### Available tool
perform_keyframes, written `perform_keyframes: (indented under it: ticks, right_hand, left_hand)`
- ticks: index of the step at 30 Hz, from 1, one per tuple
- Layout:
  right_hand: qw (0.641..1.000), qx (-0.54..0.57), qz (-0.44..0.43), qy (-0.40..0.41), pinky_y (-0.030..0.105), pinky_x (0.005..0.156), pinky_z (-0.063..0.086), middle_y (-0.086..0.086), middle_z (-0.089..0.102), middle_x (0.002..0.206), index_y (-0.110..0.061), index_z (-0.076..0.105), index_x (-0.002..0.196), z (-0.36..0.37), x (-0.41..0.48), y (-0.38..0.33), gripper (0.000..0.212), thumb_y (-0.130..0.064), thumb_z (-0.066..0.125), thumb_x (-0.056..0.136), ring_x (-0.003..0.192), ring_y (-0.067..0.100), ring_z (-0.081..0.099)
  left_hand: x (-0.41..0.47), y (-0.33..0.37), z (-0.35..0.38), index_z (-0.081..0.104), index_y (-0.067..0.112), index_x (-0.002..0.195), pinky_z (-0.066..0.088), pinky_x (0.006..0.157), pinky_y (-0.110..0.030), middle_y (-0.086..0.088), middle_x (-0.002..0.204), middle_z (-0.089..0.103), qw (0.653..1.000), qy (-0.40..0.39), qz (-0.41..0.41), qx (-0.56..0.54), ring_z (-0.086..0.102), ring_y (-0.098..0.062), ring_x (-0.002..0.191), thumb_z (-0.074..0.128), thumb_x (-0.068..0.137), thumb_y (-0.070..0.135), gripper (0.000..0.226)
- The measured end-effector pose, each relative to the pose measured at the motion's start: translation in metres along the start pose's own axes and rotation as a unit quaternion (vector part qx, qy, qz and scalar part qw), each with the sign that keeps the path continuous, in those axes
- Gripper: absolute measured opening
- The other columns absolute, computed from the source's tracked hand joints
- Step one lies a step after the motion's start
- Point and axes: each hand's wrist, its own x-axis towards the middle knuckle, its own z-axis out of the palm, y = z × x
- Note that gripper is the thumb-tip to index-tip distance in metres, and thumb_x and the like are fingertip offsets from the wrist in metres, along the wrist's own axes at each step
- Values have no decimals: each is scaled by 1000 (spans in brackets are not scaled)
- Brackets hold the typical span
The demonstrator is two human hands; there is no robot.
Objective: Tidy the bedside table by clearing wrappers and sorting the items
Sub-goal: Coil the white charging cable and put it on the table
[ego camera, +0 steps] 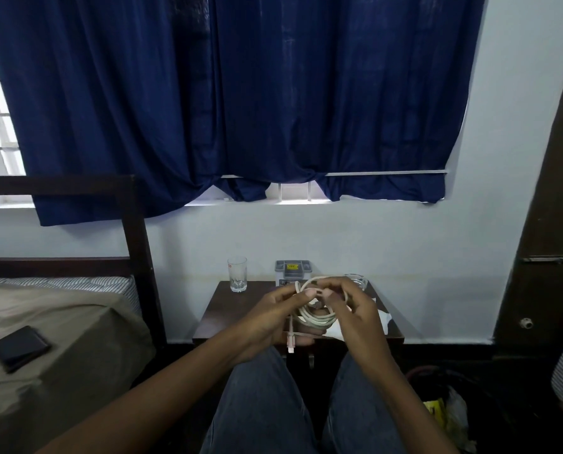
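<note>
A flat black thing (19, 348) lies on the bed (77, 309) at the left. On the dark bedside table (224, 311) a glass (237, 274) stands at the back left, with a grey box (293, 271) near it. The left hand (273, 319) curls its fingers round a white cable (318, 317), wound in a round coil above the table. Its plug end hangs straight down. The right hand (355, 309) pinches the coil's top. Both hands hide the table's middle. White paper (383, 317) lies at the right.

The big cloth curtain (241, 93) is navy blue, the square wooden bedside table (227, 309) dark brown. The coiled cable (319, 319) is off-white, and the bed sheet (77, 283) has grey-white stripes.
</note>
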Motion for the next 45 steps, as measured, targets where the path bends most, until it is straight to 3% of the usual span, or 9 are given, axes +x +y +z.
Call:
perform_keyframes:
  ticks: [3,7,12,17,22,33,36,40,45]
  right_hand:
    - [997,64,27,17,20,78,49,-3,69,89,-9,62,90,2,-1,-2,23,-20,43,81,88,9,63]
    - [991,115,53,41,18,67,49,5,61,85,-13,48,83,3,-1,-5,9,-16,44,76,77,8,62]
    - [975,180,119,49,24,69,54,5,71,89,-14,57,97,-5,2,-4,22,-2,39,89,83,12,67]
    - [984,99,135,-53,24,80,54,-1,74,89,-13,71,92,-4,-1,6,30,9,53,83,89,13,68]
    - [990,50,135,10,19,64,50,-6,70,67,-16,69,72,-14,4,9,26,7,61,81,64,4,61]
    - [990,11,139,1,23,48,47,6,48,56,-10,56,79,-14,5,16,22,5,45,91,39,7,46]
    - [985,61,163,-8,30,51,45,7,52,68,-7,56,82,-6,1,15,16,3,46,91,42,8,46]
    - [968,163,192,14,24,45,44,5,52,67,-6,57,80,3,3,15,15,3,50,90,44,7,42]
    - [945,216,244,9,25,47,48,7,52,65,-5,64,90,12,2,19,17,2,49,90,47,11,46]
  left_hand:
    - [1,-1,0,65,24,100,54,53,-25,-5,88,74,1000,4,11,-3,72,-22,72,66,77,34,26]
    - [2,-2,-2,66,23,97,56,54,-28,-1,85,74,1000,14,24,-8,72,-20,71,65,83,27,15]
    - [3,-1,-3,64,19,104,56,52,-24,0,85,70,999,31,43,-7,70,-14,66,64,85,19,18]
    - [4,-3,-4,65,21,103,54,52,-22,1,89,68,998,31,56,3,69,-10,69,62,87,18,16]
    - [5,0,-8,66,19,105,55,52,-24,4,88,68,997,28,59,28,68,-8,70,66,84,17,21]
    - [11,3,-15,62,17,105,58,54,-28,-5,77,60,992,84,88,41,64,-8,63,56,91,11,16]
    - [13,3,-16,61,11,109,59,53,-28,-1,71,56,987,106,110,41,61,-5,59,52,94,11,18]
    - [19,6,-24,63,12,102,57,49,-24,12,59,64,981,141,130,15,64,-2,56,50,94,9,16]
    - [27,3,-40,66,20,101,49,61,-23,4,72,61,981,157,112,26,61,-4,62,45,96,11,23]
